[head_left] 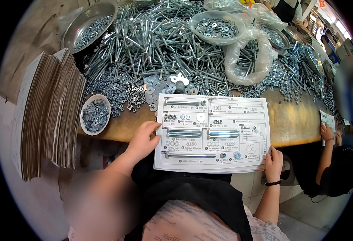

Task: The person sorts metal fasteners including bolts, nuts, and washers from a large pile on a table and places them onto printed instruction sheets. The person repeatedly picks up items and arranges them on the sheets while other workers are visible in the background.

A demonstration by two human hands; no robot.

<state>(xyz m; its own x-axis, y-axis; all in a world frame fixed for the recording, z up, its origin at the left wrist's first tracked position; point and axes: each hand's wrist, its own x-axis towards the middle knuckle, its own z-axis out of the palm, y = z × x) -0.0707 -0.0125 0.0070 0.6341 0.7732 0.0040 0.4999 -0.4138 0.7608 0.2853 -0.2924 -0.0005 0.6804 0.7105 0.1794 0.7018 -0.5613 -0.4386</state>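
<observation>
My left hand (pixel 146 137) grips the left edge of a white printed hardware card (pixel 248 124), with fingers and thumb at its border. My right hand (pixel 273 164), with a dark bead bracelet at the wrist, is closed on the lower right edge of the same card. The card lies nearly level in front of me, its far side over the table edge. On its printed boxes sit several bolts (pixel 191 155), dark nuts (pixel 217 121), and washers, among them a big pale washer (pixel 201 117). Layered lower edges show beneath the top face.
Loose bolts (pixel 144 44) are heaped behind the card, with nuts (pixel 118 90) and large flat washers (pixel 156 86) before them. A small white bowl (pixel 109 105) and a metal bowl (pixel 70 38) hold hardware. Stacked cards (pixel 50 116) stand left. At right, another person's hand (pixel 327 131) holds a card.
</observation>
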